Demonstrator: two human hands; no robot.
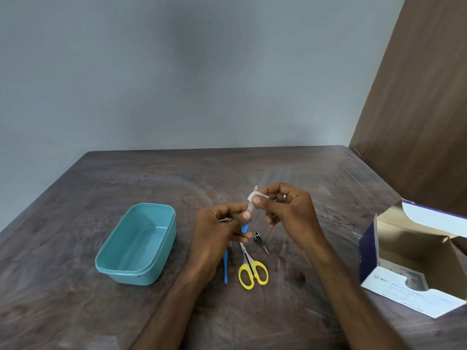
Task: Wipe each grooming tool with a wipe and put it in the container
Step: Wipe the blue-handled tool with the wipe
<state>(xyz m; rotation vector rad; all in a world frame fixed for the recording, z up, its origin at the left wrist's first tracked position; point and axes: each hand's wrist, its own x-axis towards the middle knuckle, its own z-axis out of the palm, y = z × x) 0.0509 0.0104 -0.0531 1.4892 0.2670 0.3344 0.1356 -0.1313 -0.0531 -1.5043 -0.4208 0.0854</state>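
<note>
The left hand is gripping a small blue-handled metal tool, pointing up between the fingers. The right hand is pinching a white wipe around its tip. The empty teal plastic container is sitting left of both hands.

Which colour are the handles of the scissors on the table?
Yellow. The scissors show clearly in the head view, lying near the person's forearms.

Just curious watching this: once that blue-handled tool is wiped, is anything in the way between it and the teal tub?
Nothing visible. The blue-handled tool is in the left hand, and the table between it and the open, empty container is bare.
</note>
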